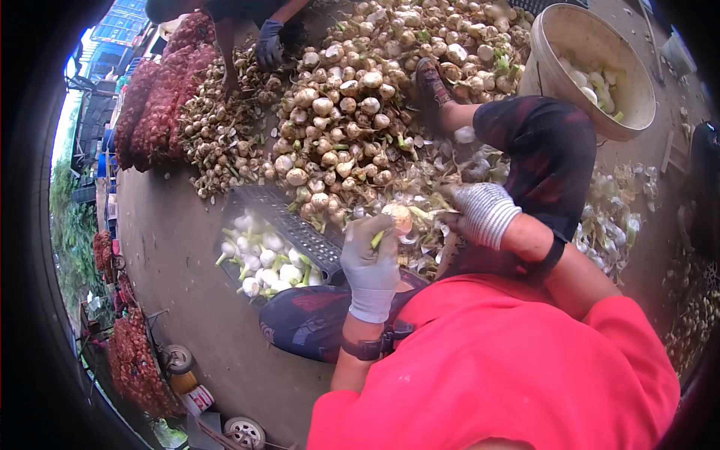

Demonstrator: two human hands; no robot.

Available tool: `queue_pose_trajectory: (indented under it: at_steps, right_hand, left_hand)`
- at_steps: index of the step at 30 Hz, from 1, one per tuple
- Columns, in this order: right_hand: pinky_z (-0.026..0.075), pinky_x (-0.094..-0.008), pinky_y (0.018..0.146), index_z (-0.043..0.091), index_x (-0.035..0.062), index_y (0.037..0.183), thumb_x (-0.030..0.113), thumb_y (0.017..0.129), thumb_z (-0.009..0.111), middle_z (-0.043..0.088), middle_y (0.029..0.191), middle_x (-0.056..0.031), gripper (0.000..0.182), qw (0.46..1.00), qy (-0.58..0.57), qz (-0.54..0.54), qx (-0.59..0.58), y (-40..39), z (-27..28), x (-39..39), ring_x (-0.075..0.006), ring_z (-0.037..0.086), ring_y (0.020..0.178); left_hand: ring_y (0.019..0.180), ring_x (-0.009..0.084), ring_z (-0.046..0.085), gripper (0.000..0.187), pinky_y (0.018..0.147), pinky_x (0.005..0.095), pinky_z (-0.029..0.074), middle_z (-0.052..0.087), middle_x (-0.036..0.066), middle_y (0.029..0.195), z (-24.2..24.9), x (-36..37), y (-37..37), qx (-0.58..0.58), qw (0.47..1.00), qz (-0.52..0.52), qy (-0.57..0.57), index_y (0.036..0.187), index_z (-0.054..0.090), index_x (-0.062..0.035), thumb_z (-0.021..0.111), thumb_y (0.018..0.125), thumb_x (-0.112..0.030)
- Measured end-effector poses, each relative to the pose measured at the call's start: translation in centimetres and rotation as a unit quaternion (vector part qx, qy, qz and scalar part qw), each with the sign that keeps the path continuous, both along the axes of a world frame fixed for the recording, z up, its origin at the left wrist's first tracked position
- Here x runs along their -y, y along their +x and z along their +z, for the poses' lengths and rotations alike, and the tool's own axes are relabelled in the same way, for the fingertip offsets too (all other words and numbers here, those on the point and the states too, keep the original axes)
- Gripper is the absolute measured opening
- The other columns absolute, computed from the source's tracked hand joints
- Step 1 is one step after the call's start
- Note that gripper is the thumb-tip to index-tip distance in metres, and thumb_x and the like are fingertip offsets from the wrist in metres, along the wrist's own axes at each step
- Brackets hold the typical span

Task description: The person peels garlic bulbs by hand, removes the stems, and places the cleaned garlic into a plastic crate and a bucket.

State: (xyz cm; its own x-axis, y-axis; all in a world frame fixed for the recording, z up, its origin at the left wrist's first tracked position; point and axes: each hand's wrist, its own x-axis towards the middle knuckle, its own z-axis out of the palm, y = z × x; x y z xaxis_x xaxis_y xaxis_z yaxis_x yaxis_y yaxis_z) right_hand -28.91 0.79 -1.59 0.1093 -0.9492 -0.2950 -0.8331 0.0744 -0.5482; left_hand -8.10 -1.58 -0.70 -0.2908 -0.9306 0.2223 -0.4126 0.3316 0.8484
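My left hand (370, 262), in a pale glove with a dark band at the wrist, is closed around a garlic bulb (399, 218) with a brownish skin. A short piece of green stem (377, 239) pokes out by its fingers. Just right of the bulb is my right hand (480, 213), in a white knitted glove, its fingers bent together; what they grip is hidden. Loose peelings (427, 244) lie beneath both hands. Beyond them spreads a large heap of unpeeled garlic (341, 112). Beside my left knee, a black plastic crate (300, 232) holds peeled white garlic bulbs (262, 259).
A large pale bucket (536, 75) at the upper right contains several peeled bulbs. Red mesh sacks (161, 105) stand at the upper left, near another person's gloved hand (268, 46). More peelings (607, 217) lie right of my leg. A wheeled cart (180, 360) carries filled sacks at the lower left.
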Motion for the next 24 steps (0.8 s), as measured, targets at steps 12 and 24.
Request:
queue_pose_trajectory:
  at_steps: [12,24]
  right_hand:
    - [0.047,-0.0467,0.054,0.058,0.0037,0.076,0.016,0.075,0.055,0.059,0.063,-0.0197,0.012,0.996,-0.068,-0.019,0.046,4.1,-0.9,0.6,-0.0387,0.060,0.060]
    - [0.050,-0.0456,0.065,0.066,0.0091,0.082,0.033,0.077,0.061,0.064,0.073,-0.0168,0.025,0.999,-0.010,-0.039,0.014,2.2,-1.5,1.6,-0.0346,0.064,0.072]
  left_hand:
    - [0.074,0.0345,0.060,0.024,0.064,0.0400,0.048,0.059,0.017,0.083,-0.2,0.2,-2.3,0.163,0.981,-0.063,-0.089,0.090,0.060,-0.0036,0.062,0.068,0.003]
    - [0.070,0.0247,0.056,0.019,0.063,0.0313,0.046,0.056,0.011,0.081,2.6,1.4,1.3,0.087,0.970,-0.229,0.004,0.081,0.059,-0.0039,0.056,0.068,0.010]
